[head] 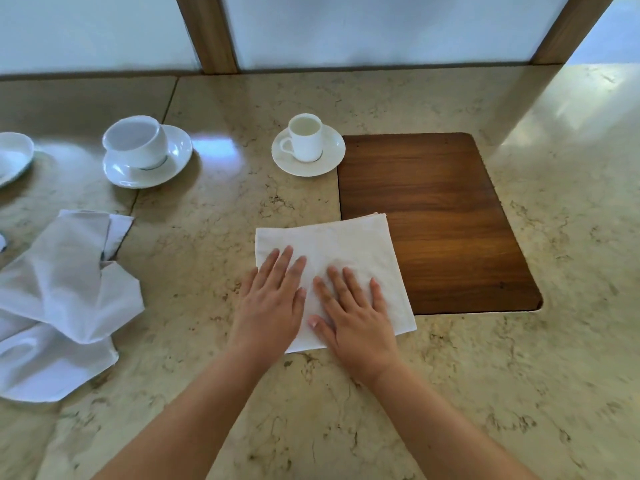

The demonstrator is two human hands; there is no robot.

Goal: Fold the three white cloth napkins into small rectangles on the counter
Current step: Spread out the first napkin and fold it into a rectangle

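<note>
Two hands flat on one folded napkin [332,251], centre of the counter [346,410]. Left hand [268,299] lies palm down on the near-left part of the cloth, fingers straight and close together; right hand [356,313] lies just beside it, fingers spread, thumb angled in toward the left. Neither hand grips anything: both are pressing, open-palmed. My reading: the flat press is there to set the creases and push air out, so the layers stay put.

The napkin is a squarish rectangle with stacked edges showing at its far right corner, so it is already several layers thick. Its right side overlaps the dark wooden inset board [440,220]; the rest sits on the stone. Probably it needs another fold before it counts as small.

Remaining white cloth [65,299] lies crumpled in a heap at the left, well apart from the hands, unfolded. I cannot tell whether that heap is one napkin or two. Parked there it leaves the centre free as a working patch.

Behind: a small cup on a saucer [308,150] touching the board's far left corner, a larger tilted cup on a saucer [145,150] further left, a white dish [14,157] at the left edge. All out of reach of the folding
</note>
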